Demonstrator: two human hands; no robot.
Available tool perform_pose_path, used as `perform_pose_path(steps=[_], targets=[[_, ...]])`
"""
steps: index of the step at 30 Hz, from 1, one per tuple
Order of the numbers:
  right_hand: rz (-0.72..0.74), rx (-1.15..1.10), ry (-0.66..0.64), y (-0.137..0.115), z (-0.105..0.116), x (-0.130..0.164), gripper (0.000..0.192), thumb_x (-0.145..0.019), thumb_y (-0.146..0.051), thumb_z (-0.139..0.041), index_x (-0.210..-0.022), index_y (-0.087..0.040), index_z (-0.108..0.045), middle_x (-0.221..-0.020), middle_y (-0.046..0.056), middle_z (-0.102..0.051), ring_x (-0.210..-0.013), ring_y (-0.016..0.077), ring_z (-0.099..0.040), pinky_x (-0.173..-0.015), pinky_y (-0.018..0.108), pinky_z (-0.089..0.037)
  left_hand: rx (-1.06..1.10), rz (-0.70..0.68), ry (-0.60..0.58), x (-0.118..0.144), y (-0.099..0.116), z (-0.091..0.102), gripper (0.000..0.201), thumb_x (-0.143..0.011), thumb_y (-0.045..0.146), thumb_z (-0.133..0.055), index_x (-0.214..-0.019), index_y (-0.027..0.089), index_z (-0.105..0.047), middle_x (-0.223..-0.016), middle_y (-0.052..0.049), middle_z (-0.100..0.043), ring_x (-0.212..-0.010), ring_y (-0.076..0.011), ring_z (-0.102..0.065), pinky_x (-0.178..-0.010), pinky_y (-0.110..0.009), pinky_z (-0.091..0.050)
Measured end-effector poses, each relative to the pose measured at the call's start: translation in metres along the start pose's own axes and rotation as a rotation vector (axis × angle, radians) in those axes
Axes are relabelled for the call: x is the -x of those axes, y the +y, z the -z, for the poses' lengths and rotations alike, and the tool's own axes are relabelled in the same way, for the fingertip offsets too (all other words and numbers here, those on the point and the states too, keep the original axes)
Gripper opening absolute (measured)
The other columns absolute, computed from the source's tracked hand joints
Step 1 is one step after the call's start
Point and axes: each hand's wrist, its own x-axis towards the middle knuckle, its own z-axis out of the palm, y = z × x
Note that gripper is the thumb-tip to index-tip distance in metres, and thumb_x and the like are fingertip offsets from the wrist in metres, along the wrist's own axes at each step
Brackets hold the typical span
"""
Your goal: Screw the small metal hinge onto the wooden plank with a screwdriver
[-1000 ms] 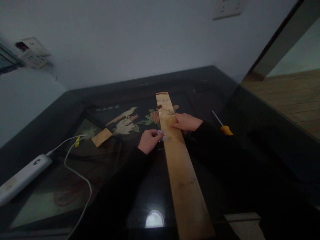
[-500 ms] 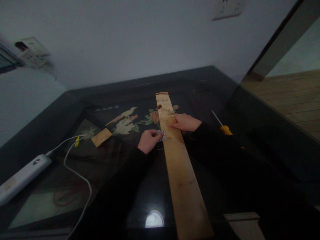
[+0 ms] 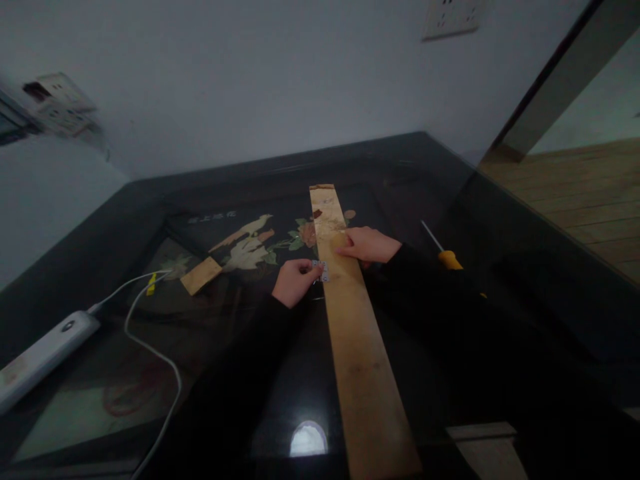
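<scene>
The long, narrow board (image 3: pixel 363 333) is yellowish wood, flat-faced, with brown stains, knots and a rough, flecked far end; it stretches lengthwise over the glossy dark tabletop (image 3: pixel 300 373). The left hand (image 3: pixel 293 281) pinches a small pale hinge (image 3: pixel 325 275), apparently holed metal, at the board's left edge, while the right hand (image 3: pixel 369 245) grips the opposite edge, thumb on top

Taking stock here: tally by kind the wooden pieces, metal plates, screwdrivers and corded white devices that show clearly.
Wooden pieces: 2 (long board, short piece)
Metal plates: 1 (at the left hand)
Screwdrivers: 1 (yellow handle)
Corded white devices: 1
Total: 5
Left out as unclear: yellow bit beside the right sleeve, pale shape at lower right
</scene>
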Motion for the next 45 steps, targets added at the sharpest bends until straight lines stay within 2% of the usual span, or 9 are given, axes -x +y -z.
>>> perform_pose_path(steps=[3, 7, 12, 16, 22, 27, 32, 36, 45], targets=[[-0.016, 0.055, 0.105, 0.004, 0.002, -0.002, 0.030, -0.087, -0.044, -0.054, -0.094, -0.016, -0.063, -0.090, 0.009, -0.069, -0.068, 0.0179, -0.065, -0.061, 0.028, -0.044, -0.013, 0.004, -0.003, 0.000, 0.001, 0.001, 0.034, -0.070, 0.048, -0.061, -0.057, 0.016, -0.060, -0.050, 0.002, -0.051, -0.050, -0.0113, -0.041, -0.050, -0.024, -0.026], [0.024, 0.086, 0.268, 0.007, 0.003, -0.002, 0.025, -0.087, -0.039, -0.054, -0.099, -0.019, -0.063, -0.101, 0.010, -0.066, -0.090, 0.0231, -0.063, -0.075, 0.033, -0.045, -0.039, -0.004, 0.005, 0.001, 0.003, 0.004, 0.035, -0.070, 0.047, -0.061, -0.052, 0.017, -0.057, -0.048, 0.003, -0.048, -0.049, -0.0108, -0.040, -0.050, -0.024, -0.026], [0.239, 0.067, 0.394, 0.001, -0.011, -0.005, 0.032, -0.090, -0.030, -0.052, -0.118, -0.020, -0.062, -0.120, 0.013, -0.054, -0.114, 0.0251, -0.048, -0.097, 0.037, -0.040, -0.044, 0.003, 0.011, 0.000, 0.004, 0.006, 0.035, -0.068, 0.047, -0.061, -0.051, 0.017, -0.055, -0.048, 0.003, -0.048, -0.050, -0.0104, -0.040, -0.052, -0.024, -0.028], [0.262, 0.022, 0.412, -0.009, -0.027, -0.011, 0.040, -0.092, -0.035, -0.049, -0.129, -0.024, -0.058, -0.131, 0.013, -0.048, -0.127, 0.0270, -0.037, -0.104, 0.038, -0.035, -0.040, 0.008, 0.008, 0.000, 0.004, 0.006, 0.037, -0.067, 0.050, -0.061, -0.050, 0.017, -0.055, -0.049, 0.003, -0.050, -0.051, -0.0107, -0.040, -0.051, -0.024, -0.027], [0.115, -0.060, 0.431, -0.033, -0.029, -0.021, 0.043, -0.091, -0.037, -0.050, -0.131, -0.022, -0.053, -0.136, 0.013, -0.046, -0.126, 0.0303, -0.040, -0.100, 0.041, -0.041, -0.011, -0.005, 0.006, 0.000, 0.002, 0.005, 0.038, -0.066, 0.051, -0.062, -0.050, 0.017, -0.056, -0.048, 0.003, -0.048, -0.051, -0.0108, -0.038, -0.050, -0.024, -0.026], [0.026, -0.043, 0.403, -0.050, -0.030, -0.032, 0.053, -0.084, -0.043, -0.060, -0.132, -0.022, -0.050, -0.137, 0.014, -0.047, -0.126, 0.0340, -0.040, -0.096, 0.049, -0.044, -0.047, 0.000, -0.015, -0.002, 0.000, 0.006, 0.040, -0.068, 0.053, -0.062, -0.050, 0.018, -0.055, -0.047, 0.003, -0.045, -0.050, -0.0106, -0.036, -0.049, -0.025, -0.025], [-0.009, 0.039, 0.410, -0.055, -0.037, -0.037, 0.054, -0.083, -0.040, -0.060, -0.133, -0.024, -0.048, -0.140, 0.014, -0.045, -0.127, 0.0350, -0.038, -0.094, 0.057, -0.044, -0.067, -0.010, -0.009, -0.003, -0.002, 0.006, 0.043, -0.069, 0.055, -0.062, -0.050, 0.018, -0.054, -0.047, 0.004, -0.043, -0.050, -0.0107, -0.035, -0.050, -0.025, -0.024], [-0.002, 0.063, 0.467, -0.055, -0.040, -0.036, 0.047, -0.085, -0.032, -0.055, -0.131, -0.024, -0.050, -0.134, 0.014, -0.049, -0.122, 0.0338, -0.041, -0.092, 0.057, -0.046, -0.025, -0.027, 0.017, -0.004, -0.004, 0.003, 0.041, -0.069, 0.053, -0.062, -0.052, 0.017, -0.056, -0.049, 0.003, -0.047, -0.051, -0.0109, -0.038, -0.051, -0.024, -0.026], [0.024, 0.121, 0.506, -0.057, -0.042, -0.033, 0.037, -0.088, -0.031, -0.051, -0.124, -0.023, -0.054, -0.132, 0.015, -0.049, -0.122, 0.0339, -0.039, -0.086, 0.054, -0.050, 0.040, -0.050, 0.051, -0.003, -0.010, -0.004, 0.035, -0.070, 0.049, -0.059, -0.060, 0.016, -0.060, -0.053, 0.002, -0.053, -0.054, -0.0119, -0.043, -0.054, -0.024, -0.031]])
